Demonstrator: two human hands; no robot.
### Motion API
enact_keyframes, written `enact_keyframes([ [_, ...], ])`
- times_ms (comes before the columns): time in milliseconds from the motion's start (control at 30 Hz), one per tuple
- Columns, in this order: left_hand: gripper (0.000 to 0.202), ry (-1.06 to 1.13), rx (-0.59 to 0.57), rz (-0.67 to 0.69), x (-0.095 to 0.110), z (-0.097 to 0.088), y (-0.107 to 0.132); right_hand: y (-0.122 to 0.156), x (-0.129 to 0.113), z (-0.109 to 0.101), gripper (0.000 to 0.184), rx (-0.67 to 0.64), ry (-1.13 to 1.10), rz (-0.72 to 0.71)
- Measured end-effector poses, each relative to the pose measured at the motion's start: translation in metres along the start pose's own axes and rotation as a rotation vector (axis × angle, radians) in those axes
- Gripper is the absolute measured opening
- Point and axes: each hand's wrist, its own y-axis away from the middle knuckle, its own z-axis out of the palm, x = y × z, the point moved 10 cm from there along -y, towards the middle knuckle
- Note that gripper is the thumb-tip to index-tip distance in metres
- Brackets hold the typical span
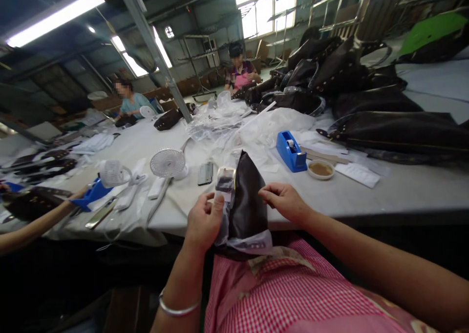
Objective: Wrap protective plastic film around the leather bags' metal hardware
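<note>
The dark bag (250, 196) stands between my hands at the table's (399, 194) near edge. Bare cloth lies right of it, before the blue tape dispenser (291, 152) and dish (320, 170); the phone (205, 173) sits close on the left. My left hand (204, 221) pinches the clear packet (225, 182), some fingers hidden; my right hand's (287, 203) fingertips press together at the bag's edge, their grip unclear. Plastic (252, 242) veils its base.

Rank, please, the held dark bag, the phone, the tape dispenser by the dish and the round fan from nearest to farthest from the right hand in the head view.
1. Held dark bag: just left of the right hand.
2. Tape dispenser: beyond, slightly right.
3. Phone: left, past the bag.
4. Round fan: farther left.
</note>
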Motion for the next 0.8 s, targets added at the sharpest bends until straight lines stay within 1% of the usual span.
enact_keyframes([
  [33, 0.058, -0.147, 0.071, 0.086, 0.009, -0.010, 0.001, 0.003, 0.011, -0.001, 0.023, 0.023, 0.033, 0.023],
  [67, 0.060, -0.272, 0.111, 0.155, 0.018, -0.014, 0.003, 0.005, 0.021, 0.000, 0.020, 0.033, 0.059, 0.042],
  [100, 0.063, -0.365, 0.126, 0.203, 0.025, -0.014, 0.005, 0.008, 0.029, 0.002, 0.017, 0.037, 0.083, 0.051],
  [167, 0.063, -0.443, 0.114, 0.241, 0.035, -0.010, 0.004, 0.013, 0.038, 0.009, 0.018, 0.038, 0.134, 0.052],
  [233, 0.051, -0.438, 0.068, 0.198, 0.037, -0.002, 0.000, 0.016, 0.042, 0.014, 0.022, 0.029, 0.184, 0.048],
  [300, 0.034, -0.398, 0.034, 0.129, 0.034, 0.003, -0.003, 0.017, 0.045, 0.017, 0.022, 0.015, 0.199, 0.051],
  [367, 0.025, -0.359, 0.029, 0.094, 0.033, 0.006, -0.004, 0.017, 0.049, 0.016, 0.019, 0.002, 0.179, 0.053],
  [467, 0.028, -0.273, 0.030, 0.114, 0.032, 0.004, -0.002, 0.017, 0.056, 0.011, 0.017, 0.006, 0.137, 0.064],
  [500, 0.033, -0.199, -0.009, 0.123, 0.028, 0.005, -0.002, 0.018, 0.059, 0.010, 0.017, 0.010, 0.123, 0.070],
  [533, 0.038, -0.085, -0.070, 0.123, 0.021, 0.008, -0.003, 0.019, 0.061, 0.009, 0.018, 0.013, 0.109, 0.078],
  [600, 0.050, 0.227, -0.208, 0.068, -0.003, 0.014, -0.006, 0.024, 0.064, 0.006, 0.024, 0.029, 0.081, 0.089],
  [633, 0.058, 0.393, -0.214, -0.002, -0.021, 0.013, -0.009, 0.027, 0.066, 0.005, 0.030, 0.043, 0.063, 0.093],
  [667, 0.065, 0.509, -0.172, -0.095, -0.044, 0.012, -0.012, 0.030, 0.069, 0.005, 0.038, 0.056, 0.038, 0.103],
  [700, 0.070, 0.562, -0.109, -0.183, -0.068, 0.011, -0.014, 0.034, 0.074, 0.006, 0.048, 0.066, 0.006, 0.119],
  [733, 0.071, 0.586, -0.095, -0.278, -0.089, 0.018, -0.013, 0.038, 0.081, 0.007, 0.058, 0.078, -0.027, 0.137],
  [767, 0.069, 0.630, -0.151, -0.357, -0.104, 0.033, -0.010, 0.040, 0.088, 0.010, 0.066, 0.083, -0.056, 0.155],
  [800, 0.067, 0.680, -0.205, -0.417, -0.114, 0.049, -0.006, 0.041, 0.095, 0.013, 0.073, 0.088, -0.072, 0.164],
])
